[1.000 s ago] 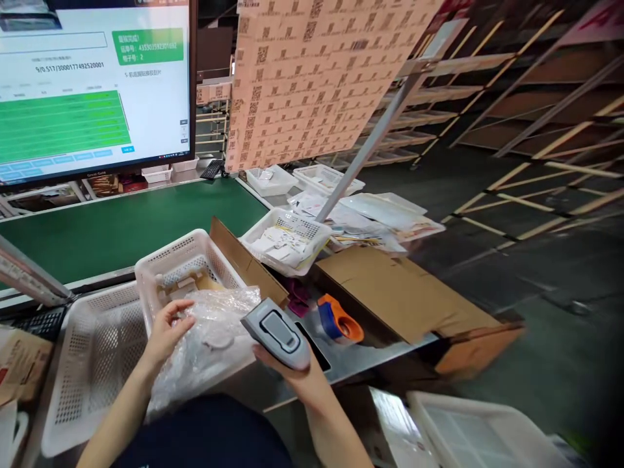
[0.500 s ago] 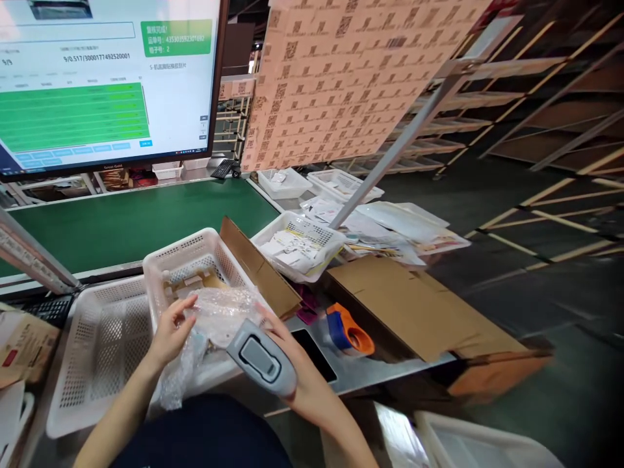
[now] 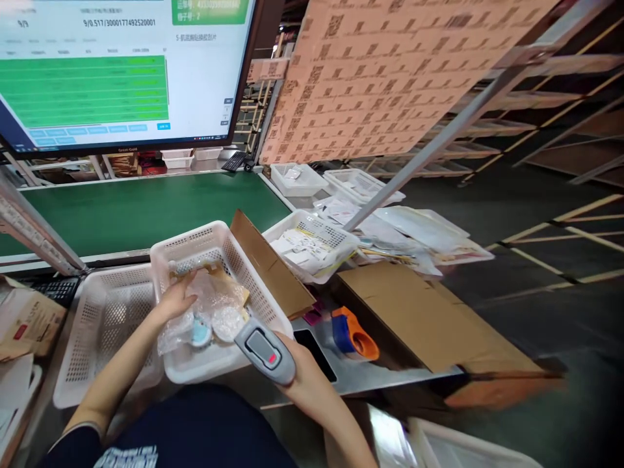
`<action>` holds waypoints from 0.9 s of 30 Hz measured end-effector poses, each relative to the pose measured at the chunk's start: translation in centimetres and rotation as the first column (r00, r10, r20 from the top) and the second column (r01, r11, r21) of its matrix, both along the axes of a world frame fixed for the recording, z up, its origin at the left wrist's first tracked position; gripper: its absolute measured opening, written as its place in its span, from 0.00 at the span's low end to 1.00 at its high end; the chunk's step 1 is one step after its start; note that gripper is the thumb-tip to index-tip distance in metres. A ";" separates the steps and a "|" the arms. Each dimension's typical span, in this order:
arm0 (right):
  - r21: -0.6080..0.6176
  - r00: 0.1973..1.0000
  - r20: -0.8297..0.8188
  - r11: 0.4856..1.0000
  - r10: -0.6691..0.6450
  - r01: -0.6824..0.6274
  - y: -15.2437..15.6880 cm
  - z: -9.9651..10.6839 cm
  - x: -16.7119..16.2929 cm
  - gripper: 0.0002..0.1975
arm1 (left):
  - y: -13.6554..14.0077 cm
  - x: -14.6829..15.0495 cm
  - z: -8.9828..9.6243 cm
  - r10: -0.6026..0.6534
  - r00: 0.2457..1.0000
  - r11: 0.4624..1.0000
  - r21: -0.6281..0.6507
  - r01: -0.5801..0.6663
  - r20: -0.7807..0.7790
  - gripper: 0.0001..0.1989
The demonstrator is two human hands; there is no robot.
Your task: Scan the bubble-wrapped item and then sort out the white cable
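Observation:
My left hand (image 3: pixel 174 303) rests on a crumpled clear plastic bag (image 3: pixel 214 311) of small items that lies in a white perforated basket (image 3: pixel 253 291). Inside the bag I can see a round pale blue piece. My right hand (image 3: pixel 297 377) grips a grey handheld barcode scanner (image 3: pixel 264 349) with a red-lit button, held at the basket's near right corner and pointing toward the bag.
A second white basket (image 3: pixel 97 331) sits left of the first. Cardboard boxes (image 3: pixel 419 318), an orange and blue tape dispenser (image 3: pixel 355 335), a basket of paper labels (image 3: pixel 312 246), a green conveyor belt (image 3: pixel 131 208) and a monitor (image 3: pixel 117 71) surround the bench.
The plastic bag went from over the basket's near edge down into the basket. My left hand followed it in. The scanner now shows a red light, and the view shifted right.

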State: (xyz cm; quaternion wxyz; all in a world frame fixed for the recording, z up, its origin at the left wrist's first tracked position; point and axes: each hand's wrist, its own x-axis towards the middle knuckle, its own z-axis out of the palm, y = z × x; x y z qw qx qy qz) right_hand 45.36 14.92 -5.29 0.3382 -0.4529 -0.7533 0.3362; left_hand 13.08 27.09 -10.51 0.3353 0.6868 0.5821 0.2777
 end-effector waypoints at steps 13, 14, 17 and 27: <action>-0.045 0.990 -0.139 0.998 -0.037 0.031 -2.1 -4.1 0.9 0.26 | 1.3 5.3 2.1 -0.065 0.991 0.987 0.139 0.081 -0.116 0.18; -0.042 0.989 -0.147 0.999 -0.033 0.027 -2.3 -4.3 0.9 0.27 | 1.4 6.1 1.8 -0.126 0.969 0.986 0.079 0.146 -0.212 0.18; -0.068 0.986 -0.162 0.998 -0.024 0.013 -2.8 -4.8 1.2 0.28 | 1.3 6.9 1.1 -0.201 0.914 0.978 -0.017 0.208 -0.353 0.20; -0.179 0.985 -0.169 0.984 -0.016 -0.015 -3.0 -6.4 3.7 0.31 | -2.2 -10.8 1.6 0.576 0.708 0.774 0.005 -0.633 0.409 0.23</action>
